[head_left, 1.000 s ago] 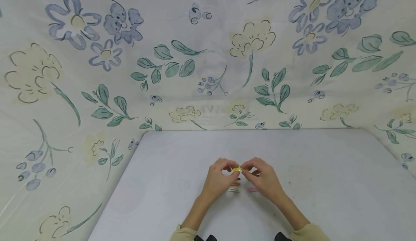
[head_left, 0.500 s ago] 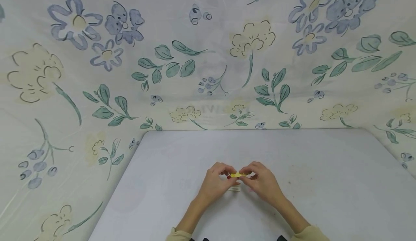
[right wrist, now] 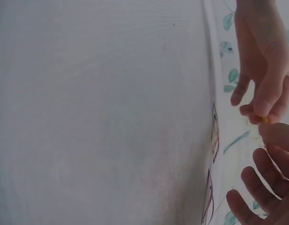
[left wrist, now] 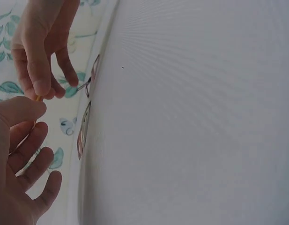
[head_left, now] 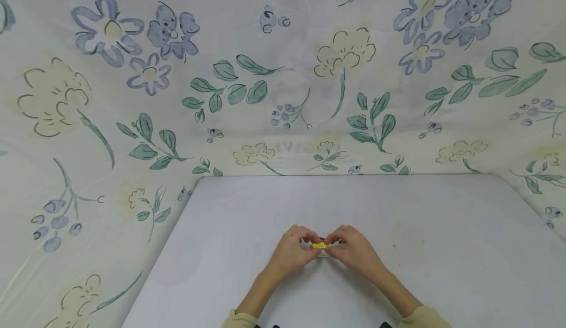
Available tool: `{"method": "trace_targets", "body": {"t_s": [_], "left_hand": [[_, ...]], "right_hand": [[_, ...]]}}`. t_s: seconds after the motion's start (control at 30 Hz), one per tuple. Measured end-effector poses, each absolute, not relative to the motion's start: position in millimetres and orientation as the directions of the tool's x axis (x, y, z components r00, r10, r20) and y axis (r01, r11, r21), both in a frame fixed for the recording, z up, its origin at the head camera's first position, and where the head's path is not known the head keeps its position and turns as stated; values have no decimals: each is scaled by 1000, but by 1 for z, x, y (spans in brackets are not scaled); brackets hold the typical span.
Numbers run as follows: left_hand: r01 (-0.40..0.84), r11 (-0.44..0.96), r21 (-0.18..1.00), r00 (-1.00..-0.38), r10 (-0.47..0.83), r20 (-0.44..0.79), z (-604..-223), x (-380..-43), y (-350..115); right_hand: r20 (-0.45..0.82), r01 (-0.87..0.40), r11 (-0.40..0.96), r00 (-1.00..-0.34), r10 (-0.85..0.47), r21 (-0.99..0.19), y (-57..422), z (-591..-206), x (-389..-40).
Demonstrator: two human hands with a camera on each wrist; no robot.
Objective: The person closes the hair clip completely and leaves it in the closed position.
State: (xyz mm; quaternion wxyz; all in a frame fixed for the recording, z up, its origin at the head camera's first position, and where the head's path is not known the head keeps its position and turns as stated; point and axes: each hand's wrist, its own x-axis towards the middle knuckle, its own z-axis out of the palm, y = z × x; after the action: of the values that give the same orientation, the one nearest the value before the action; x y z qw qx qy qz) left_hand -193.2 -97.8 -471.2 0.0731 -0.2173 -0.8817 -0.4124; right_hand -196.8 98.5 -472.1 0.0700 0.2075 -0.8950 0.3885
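A small yellow hair clip (head_left: 319,245) spans the gap between both hands, close over the table. My left hand (head_left: 292,250) pinches its left end between thumb and index finger. The right hand (head_left: 352,250) pinches the other end the same way. Fingers cover much of the clip; in the left wrist view only a sliver of the yellow clip (left wrist: 39,98) shows between the fingertips. Beneath the hands lie a whitish clip (head_left: 323,254) and a dark red one, partly hidden. Several thin clips (left wrist: 84,129) appear edge-on on the tabletop in the wrist views.
The white tabletop (head_left: 230,210) stretches around the hands to its far edge. Behind and beside it hangs a floral-printed sheet (head_left: 292,72). A few small specks (head_left: 395,245) mark the table to the right.
Both hands have come lower and nearer the body with the yellow clip, now covering the orange and pink clips on the table. The head view has shifted slightly.
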Motion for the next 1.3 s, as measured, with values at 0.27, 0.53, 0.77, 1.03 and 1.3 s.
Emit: {"method": "trace_targets", "body": {"t_s": [0.27, 0.53, 0.77, 1.03, 1.3], "left_hand": [[432, 623, 652, -899, 359, 252, -473, -192, -101], [455, 673, 583, -889, 383, 251, -476, -193, -103], [477, 757, 446, -879, 419, 228, -476, -190, -102], [481, 800, 360, -877, 439, 196, -472, -186, -101], [475, 810, 343, -880, 439, 182, -472, -186, -101]], "right_hand": [[242, -440, 653, -895, -374, -616, 94, -473, -196], [275, -508, 687, -861, -428, -520, 92, -476, -197], [268, -549, 707, -835, -480, -446, 92, -478, -197], [254, -585, 690, -810, -529, -426, 93, -478, -196], [271, -589, 693, -807, -524, -416, 94, -478, -195]]}}
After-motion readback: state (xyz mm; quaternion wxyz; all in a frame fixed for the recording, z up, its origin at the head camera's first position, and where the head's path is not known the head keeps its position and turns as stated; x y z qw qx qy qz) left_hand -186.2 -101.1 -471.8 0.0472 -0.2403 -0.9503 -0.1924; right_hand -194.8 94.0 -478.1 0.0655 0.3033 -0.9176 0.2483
